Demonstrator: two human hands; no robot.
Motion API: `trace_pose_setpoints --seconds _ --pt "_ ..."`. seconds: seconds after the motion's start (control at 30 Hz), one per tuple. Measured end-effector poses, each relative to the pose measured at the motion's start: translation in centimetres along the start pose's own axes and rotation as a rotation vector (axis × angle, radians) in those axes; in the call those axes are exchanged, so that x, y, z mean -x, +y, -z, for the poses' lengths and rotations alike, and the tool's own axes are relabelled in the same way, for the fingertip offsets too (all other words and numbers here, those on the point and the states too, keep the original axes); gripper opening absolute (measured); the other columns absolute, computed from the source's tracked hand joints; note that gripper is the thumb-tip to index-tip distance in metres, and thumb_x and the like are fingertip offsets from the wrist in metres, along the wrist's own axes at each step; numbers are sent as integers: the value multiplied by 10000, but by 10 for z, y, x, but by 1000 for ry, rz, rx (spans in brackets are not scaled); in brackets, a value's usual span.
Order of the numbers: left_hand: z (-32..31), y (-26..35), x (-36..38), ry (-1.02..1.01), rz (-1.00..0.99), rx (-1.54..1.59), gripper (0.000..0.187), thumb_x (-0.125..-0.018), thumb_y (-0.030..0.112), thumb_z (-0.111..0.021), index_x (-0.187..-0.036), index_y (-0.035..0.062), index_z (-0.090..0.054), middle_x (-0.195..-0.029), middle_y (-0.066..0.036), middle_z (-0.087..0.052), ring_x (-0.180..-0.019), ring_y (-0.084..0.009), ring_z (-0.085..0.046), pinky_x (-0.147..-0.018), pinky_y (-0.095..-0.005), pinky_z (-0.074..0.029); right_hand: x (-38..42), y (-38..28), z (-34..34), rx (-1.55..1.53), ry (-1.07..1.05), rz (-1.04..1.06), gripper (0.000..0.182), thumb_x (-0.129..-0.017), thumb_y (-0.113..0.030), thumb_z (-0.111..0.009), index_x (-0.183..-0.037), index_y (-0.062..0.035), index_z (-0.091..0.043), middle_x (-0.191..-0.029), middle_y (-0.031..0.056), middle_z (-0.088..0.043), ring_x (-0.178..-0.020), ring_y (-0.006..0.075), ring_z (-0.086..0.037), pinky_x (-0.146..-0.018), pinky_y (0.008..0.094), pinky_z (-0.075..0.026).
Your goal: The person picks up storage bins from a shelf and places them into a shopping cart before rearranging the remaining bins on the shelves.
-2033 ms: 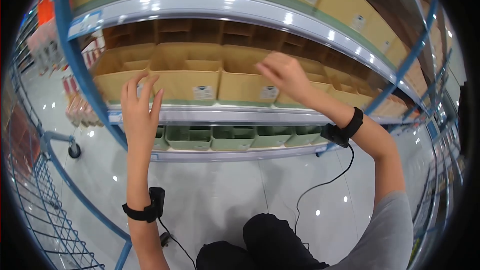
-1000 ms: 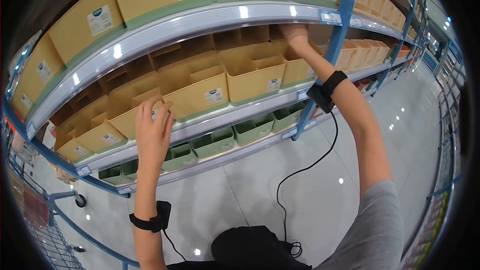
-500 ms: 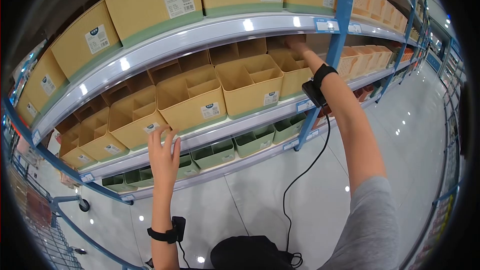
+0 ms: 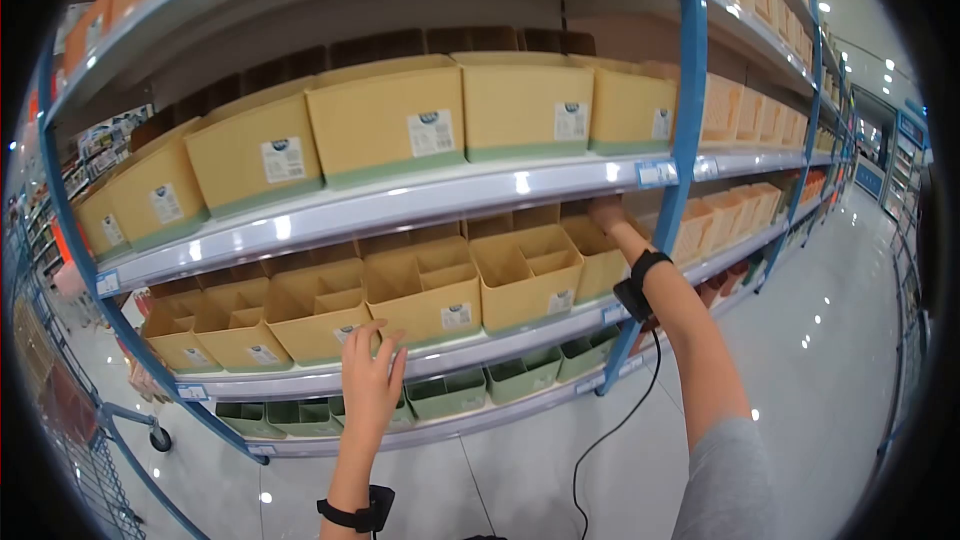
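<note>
My left hand [image 4: 370, 380] is raised in front of the middle shelf, fingers apart and holding nothing. Its fingertips overlap the lower front of the yellow divided storage boxes, close to a box [image 4: 425, 312] with a white label. My right hand [image 4: 606, 212] reaches over the yellow box [image 4: 592, 258] at the right end of that row, under the upper shelf. Its fingers are hidden in the shadow toward the back, so I cannot tell what they hold. A black strap with a small device [image 4: 634, 292] sits on the right wrist.
Larger yellow bins [image 4: 385, 120] line the upper shelf [image 4: 400, 200], and green divided boxes [image 4: 445, 398] the bottom one. A blue upright post [image 4: 690, 70] stands just right of my right hand. A wire cart [image 4: 75, 460] is at lower left. A cable [image 4: 590, 440] hangs from my right wrist.
The view has tilted up, bringing more of the upper shelf into sight. My right hand remains reached in over the end box; my left stays open, now a little further right along the row.
</note>
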State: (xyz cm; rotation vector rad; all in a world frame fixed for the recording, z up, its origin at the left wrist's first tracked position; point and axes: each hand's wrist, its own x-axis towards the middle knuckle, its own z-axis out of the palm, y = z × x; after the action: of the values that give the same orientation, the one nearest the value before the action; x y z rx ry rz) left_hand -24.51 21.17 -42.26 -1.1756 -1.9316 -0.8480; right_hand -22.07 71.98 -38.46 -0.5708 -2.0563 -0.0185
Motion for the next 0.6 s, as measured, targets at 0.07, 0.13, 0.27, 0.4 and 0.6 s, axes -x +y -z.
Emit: trace_pose_setpoints --seconds 0.07,0.13,0.27,0.4,0.6 --pt "12 1 -6 33 17 13 230 -765 51 -631 -992 50 -595 -1079 -137 -516 -1003 -336 -488 -837 -417 -416 3 -1 2 -1 -8 -15 434 -816 -229 -538 -1176 8 -492 -1180 247 -511 -1107 405 -471 -974 428 -364" --pt "22 0 -9 60 38 41 241 -771 52 -630 -1010 56 -597 -1076 -133 -518 -1004 -329 -489 -835 -413 -418 8 0 4 7 -13 -25 432 -816 -222 -538 -1176 11 -490 -1179 249 -510 -1106 408 -471 -976 430 -362" --pt "35 -1 -12 118 59 58 235 -783 47 -617 -1017 52 -593 -1092 -130 -517 -1008 -326 -491 -852 -400 -409 21 -5 18 2 -54 -65 394 -808 -203 -540 -1132 18 -514 -1143 263 -522 -1085 416 -479 -962 443 -369" --pt "62 4 -16 121 27 106 232 -803 35 -591 -1034 30 -581 -1114 -127 -523 -1052 -306 -491 -907 -367 -381 60 -50 84 -141 -73 29 183 -796 -151 -542 -813 17 -612 -830 242 -592 -816 404 -561 -725 479 -454" --pt "92 12 -8 189 -52 88 232 -817 -11 -564 -1048 2 -585 -1071 -122 -557 -1007 -264 -535 -889 -320 -395 110 -61 127 -190 -360 142 410 -796 -378 -627 -900 19 -625 -856 193 -615 -895 355 -560 -819 422 -425"
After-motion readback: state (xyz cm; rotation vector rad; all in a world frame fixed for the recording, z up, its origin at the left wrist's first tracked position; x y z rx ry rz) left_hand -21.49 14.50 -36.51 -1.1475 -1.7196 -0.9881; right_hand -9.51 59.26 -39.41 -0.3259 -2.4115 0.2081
